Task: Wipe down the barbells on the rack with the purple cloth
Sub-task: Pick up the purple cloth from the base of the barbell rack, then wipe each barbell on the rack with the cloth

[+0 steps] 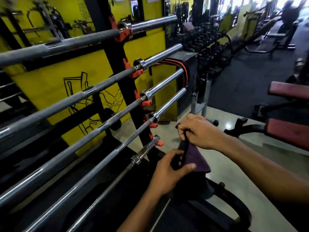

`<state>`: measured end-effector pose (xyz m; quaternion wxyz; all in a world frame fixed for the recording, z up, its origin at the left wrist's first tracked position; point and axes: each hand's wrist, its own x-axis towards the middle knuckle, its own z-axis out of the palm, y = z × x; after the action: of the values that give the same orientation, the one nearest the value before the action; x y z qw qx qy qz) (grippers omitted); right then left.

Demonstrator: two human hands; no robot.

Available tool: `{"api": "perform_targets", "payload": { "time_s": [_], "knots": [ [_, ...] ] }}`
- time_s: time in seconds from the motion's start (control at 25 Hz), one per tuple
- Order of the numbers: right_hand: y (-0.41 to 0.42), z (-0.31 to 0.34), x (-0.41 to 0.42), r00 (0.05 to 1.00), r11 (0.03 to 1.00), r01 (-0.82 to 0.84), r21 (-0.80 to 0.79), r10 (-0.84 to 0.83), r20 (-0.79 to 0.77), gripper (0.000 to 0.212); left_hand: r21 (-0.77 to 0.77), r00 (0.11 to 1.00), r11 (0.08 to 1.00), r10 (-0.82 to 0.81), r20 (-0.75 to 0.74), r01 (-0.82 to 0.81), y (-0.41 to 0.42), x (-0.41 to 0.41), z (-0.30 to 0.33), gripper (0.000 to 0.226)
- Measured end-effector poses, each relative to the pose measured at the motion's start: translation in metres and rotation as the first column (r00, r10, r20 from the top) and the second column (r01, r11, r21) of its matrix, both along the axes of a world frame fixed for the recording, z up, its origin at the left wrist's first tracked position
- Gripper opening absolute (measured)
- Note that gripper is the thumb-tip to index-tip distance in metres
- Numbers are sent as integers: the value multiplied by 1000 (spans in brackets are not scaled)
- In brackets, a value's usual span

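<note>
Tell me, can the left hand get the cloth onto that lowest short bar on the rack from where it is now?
Probably yes. The left hand sits just right of the lowest bar's chrome end, with nothing between them. But both it and the right hand are pinching the purple cloth, apparently folding it, so the wipe waits on that.

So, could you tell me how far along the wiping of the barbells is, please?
Nothing shows as wiped; shine alone cannot settle it. In hand: the left hand and right hand both grip the purple cloth, held off the bars beside the rack. Left: bringing the cloth to the barbells, none of which it touches.
</note>
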<state>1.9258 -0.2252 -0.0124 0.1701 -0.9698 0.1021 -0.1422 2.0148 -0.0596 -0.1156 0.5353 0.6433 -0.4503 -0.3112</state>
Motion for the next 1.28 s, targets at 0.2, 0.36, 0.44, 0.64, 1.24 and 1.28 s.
{"api": "perform_targets", "payload": {
  "time_s": [0.2,0.36,0.44,0.64,1.24,1.28],
  "knots": [
    [12,-10,3,998,976,65,-209,-61,30,24,-41,970,999,26,241,-17,2,7,5,21],
    [6,-18,1,987,989,149,-25,-147,65,28,67,844,997,-61,533,30,25,52,20,17],
    [12,-19,1,999,979,40,200,-36,-22,43,66,813,998,-30,581,-11,33,69,29,14],
    [27,-16,-6,956,907,-194,374,260,-134,38,131,840,966,-259,477,223,37,93,48,7],
    [25,-14,-11,990,916,-137,378,114,82,21,61,946,998,-33,322,14,46,110,68,17],
    [21,-15,-9,990,918,-116,380,75,121,20,59,938,998,-25,345,5,46,115,71,16]
  ]
}}
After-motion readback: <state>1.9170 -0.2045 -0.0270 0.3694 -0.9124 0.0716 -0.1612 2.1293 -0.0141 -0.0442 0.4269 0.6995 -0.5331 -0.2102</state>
